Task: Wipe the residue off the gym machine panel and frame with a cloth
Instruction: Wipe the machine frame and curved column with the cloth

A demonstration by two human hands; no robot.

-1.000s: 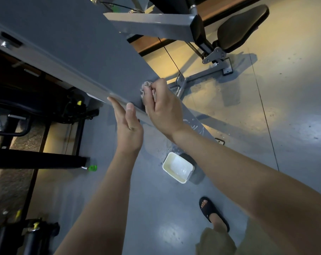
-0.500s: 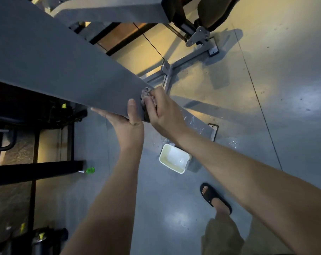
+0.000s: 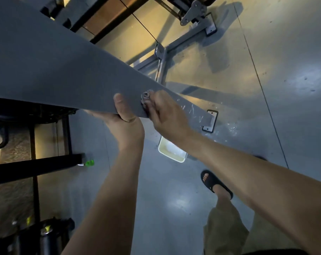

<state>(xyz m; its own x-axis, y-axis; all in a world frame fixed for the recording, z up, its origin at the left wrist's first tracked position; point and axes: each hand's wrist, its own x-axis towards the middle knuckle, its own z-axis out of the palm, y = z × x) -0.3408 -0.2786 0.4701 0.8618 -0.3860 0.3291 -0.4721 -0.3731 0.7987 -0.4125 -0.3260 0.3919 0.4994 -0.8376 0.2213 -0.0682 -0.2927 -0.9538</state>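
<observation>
A grey panel (image 3: 60,70) runs from the upper left of the frame down to the centre right. The left hand (image 3: 123,122) grips its lower edge, thumb on the face. Just beside it, the right hand (image 3: 167,113) is curled around a crumpled cloth (image 3: 146,99) and presses it on the panel. A white tray (image 3: 172,151) lies on the floor (image 3: 284,89) below.

Your count: seven things, six kinds.
You have two bare hands, the left hand (image 3: 123,124) and the right hand (image 3: 165,111), one crumpled grey cloth (image 3: 146,97), one long grey metal panel (image 3: 55,76), one white rectangular plastic tub (image 3: 171,151), one black slide sandal (image 3: 215,183) and one small green object (image 3: 89,163).
</observation>
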